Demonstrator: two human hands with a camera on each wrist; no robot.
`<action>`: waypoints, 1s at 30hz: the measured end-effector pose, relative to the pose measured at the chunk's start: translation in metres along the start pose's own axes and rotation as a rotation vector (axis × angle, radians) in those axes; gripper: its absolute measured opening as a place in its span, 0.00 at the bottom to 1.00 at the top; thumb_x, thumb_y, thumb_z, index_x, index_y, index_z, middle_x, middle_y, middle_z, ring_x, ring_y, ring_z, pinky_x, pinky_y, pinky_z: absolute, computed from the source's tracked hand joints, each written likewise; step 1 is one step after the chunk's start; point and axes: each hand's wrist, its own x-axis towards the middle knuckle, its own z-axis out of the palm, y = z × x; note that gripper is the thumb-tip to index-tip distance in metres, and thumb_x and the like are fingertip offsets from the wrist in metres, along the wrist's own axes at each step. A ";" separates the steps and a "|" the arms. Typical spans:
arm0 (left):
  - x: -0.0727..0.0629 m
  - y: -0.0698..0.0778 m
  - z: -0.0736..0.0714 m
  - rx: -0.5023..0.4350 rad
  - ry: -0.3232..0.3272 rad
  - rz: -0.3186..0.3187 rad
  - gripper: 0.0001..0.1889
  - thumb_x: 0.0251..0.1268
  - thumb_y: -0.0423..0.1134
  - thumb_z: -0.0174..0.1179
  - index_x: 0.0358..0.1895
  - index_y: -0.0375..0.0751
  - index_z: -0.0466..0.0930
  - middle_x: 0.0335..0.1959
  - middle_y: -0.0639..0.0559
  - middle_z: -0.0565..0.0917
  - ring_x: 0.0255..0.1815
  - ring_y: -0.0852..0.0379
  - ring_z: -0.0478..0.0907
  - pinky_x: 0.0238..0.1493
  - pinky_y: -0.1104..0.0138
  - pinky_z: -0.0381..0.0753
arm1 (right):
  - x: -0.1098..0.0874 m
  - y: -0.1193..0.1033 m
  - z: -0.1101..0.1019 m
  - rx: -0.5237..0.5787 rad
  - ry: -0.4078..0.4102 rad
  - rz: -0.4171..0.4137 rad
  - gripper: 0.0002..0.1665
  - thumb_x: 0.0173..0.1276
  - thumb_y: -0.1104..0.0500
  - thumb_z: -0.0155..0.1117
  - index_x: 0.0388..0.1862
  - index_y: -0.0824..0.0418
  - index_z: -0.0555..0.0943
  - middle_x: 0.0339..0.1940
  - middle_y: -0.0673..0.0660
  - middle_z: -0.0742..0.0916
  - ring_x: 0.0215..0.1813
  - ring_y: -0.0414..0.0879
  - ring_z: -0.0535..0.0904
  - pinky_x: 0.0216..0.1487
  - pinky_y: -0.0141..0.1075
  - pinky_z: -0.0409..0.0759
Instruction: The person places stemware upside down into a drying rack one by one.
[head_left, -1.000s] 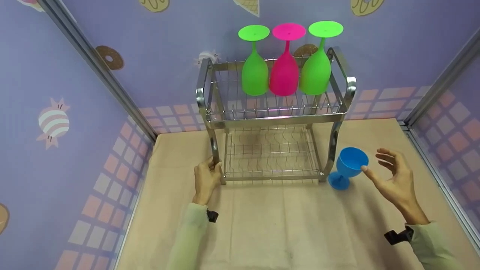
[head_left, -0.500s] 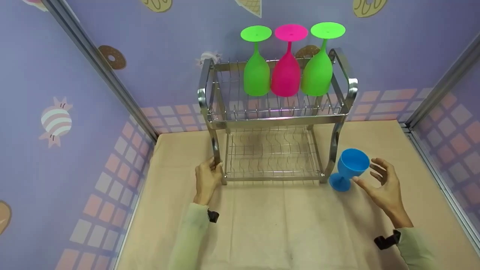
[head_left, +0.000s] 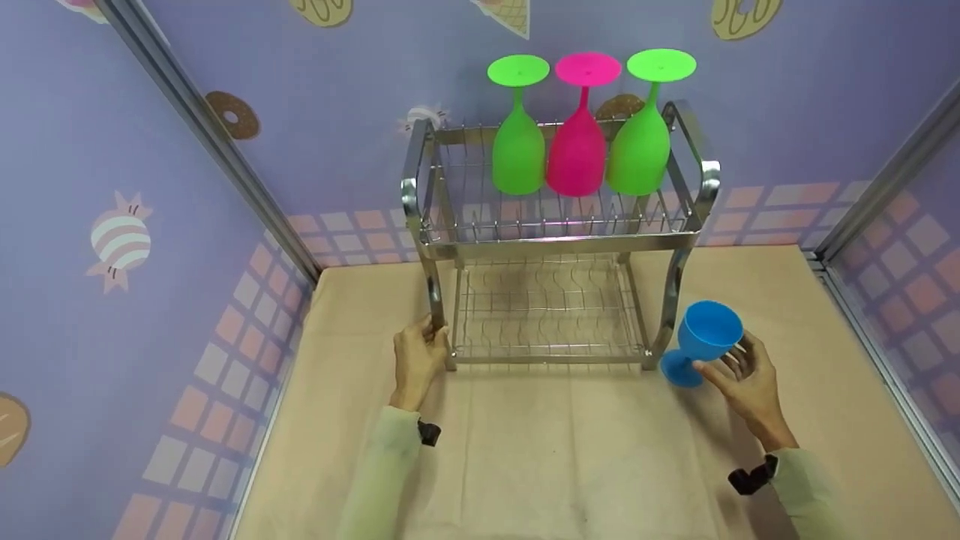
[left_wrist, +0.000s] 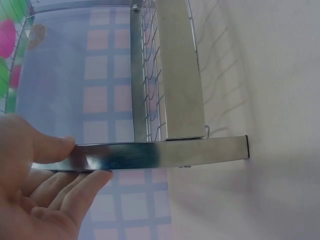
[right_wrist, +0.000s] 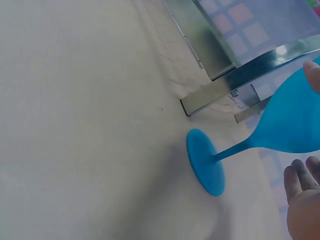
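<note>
My left hand [head_left: 418, 364] holds the left front post of a two-tier metal dish rack [head_left: 559, 244]. In the left wrist view the thumb lies on one side of that post [left_wrist: 120, 156] and the fingers on the other. At the rack's right foot stands a blue goblet [head_left: 712, 330], upright on its round base [right_wrist: 206, 162]. My right hand [head_left: 750, 386] is spread around its bowl. The right wrist view shows the thumb [right_wrist: 312, 75] at the bowl, while a gap separates the other fingers [right_wrist: 300, 175] from it.
Upside down on the upper tier are a left green goblet [head_left: 519, 154], a pink goblet [head_left: 577, 157] and a right green goblet [head_left: 639, 157]. A beige cloth [head_left: 517, 442] covers the table. Patterned walls [head_left: 337, 150] stand behind and at both sides.
My right hand has moved left to the blue goblet, its thumb and fingers coming around the bowl. The left hand stays on the rack post. The head view has shifted slightly.
</note>
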 end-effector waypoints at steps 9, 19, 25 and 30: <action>-0.001 0.000 0.000 -0.013 0.001 -0.024 0.05 0.69 0.24 0.67 0.44 0.29 0.90 0.42 0.34 0.92 0.42 0.40 0.93 0.45 0.51 0.94 | 0.008 0.013 0.011 0.066 -0.037 0.037 0.64 0.68 0.61 0.79 0.89 0.62 0.46 0.88 0.70 0.59 0.87 0.71 0.53 0.84 0.66 0.57; -0.003 0.001 -0.002 -0.016 -0.017 -0.017 0.06 0.72 0.26 0.66 0.46 0.27 0.89 0.45 0.34 0.92 0.46 0.38 0.92 0.49 0.50 0.94 | 0.012 0.014 0.017 0.098 0.000 0.008 0.57 0.68 0.66 0.78 0.87 0.60 0.53 0.83 0.67 0.68 0.85 0.67 0.61 0.85 0.60 0.62; -0.003 0.001 -0.002 -0.011 -0.011 -0.013 0.05 0.71 0.25 0.67 0.45 0.28 0.89 0.43 0.34 0.92 0.45 0.39 0.93 0.47 0.51 0.94 | 0.011 0.011 0.016 0.078 0.015 -0.017 0.57 0.68 0.66 0.78 0.88 0.58 0.55 0.83 0.67 0.69 0.84 0.65 0.64 0.85 0.51 0.66; -0.003 0.001 -0.003 -0.010 -0.015 -0.017 0.04 0.71 0.26 0.67 0.44 0.29 0.89 0.43 0.35 0.92 0.45 0.40 0.93 0.48 0.51 0.94 | 0.009 0.004 0.014 0.060 0.030 -0.040 0.55 0.68 0.67 0.78 0.87 0.58 0.57 0.81 0.64 0.71 0.83 0.61 0.67 0.79 0.30 0.71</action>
